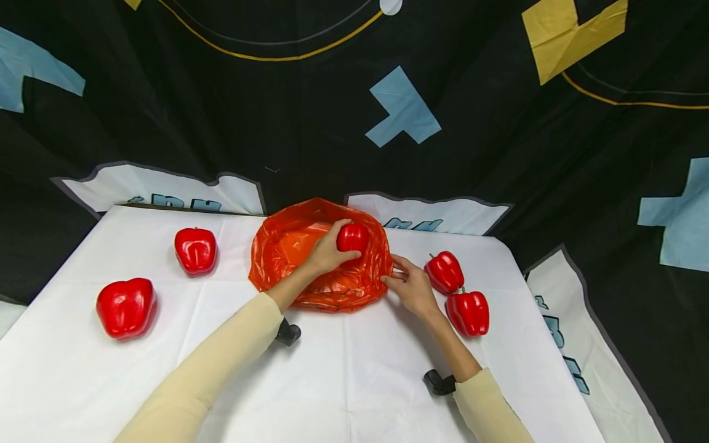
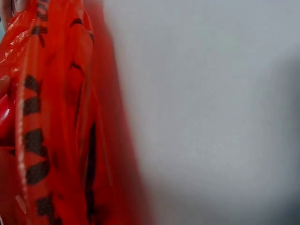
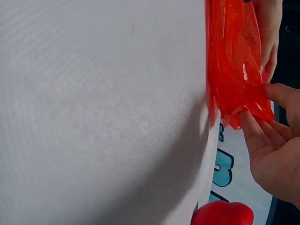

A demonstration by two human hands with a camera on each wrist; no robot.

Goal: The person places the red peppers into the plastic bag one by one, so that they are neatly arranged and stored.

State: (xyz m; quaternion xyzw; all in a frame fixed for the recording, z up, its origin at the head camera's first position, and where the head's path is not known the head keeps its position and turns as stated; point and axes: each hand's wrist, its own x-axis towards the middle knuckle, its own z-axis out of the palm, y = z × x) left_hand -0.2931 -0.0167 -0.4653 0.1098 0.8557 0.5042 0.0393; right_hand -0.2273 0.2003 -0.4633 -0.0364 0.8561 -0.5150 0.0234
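Note:
An orange-red plastic bag (image 1: 264, 255) stands with its mouth spread wide at the far middle of the white table. My left hand (image 1: 328, 251) reaches over the near rim and grips a red bell pepper (image 1: 354, 236) within the bag's mouth, thumb and fingers on either side. At the bag's right edge, my right hand (image 1: 412, 288) pinches the plastic. The right wrist view shows the thumb and fingertips of that hand (image 3: 276, 159) on the bag's side (image 3: 234, 61). In the left wrist view, the bag's printed side (image 2: 61, 117) hides most of the left hand.
Two red bell peppers lie apart on the left, one farther back (image 1: 196, 251) and one nearer (image 1: 127, 309). Close beside the right forearm lie two more, a back one (image 1: 444, 272) and a front one (image 1: 468, 314). A black cloth (image 1: 310, 135) hangs behind the table (image 1: 332, 381).

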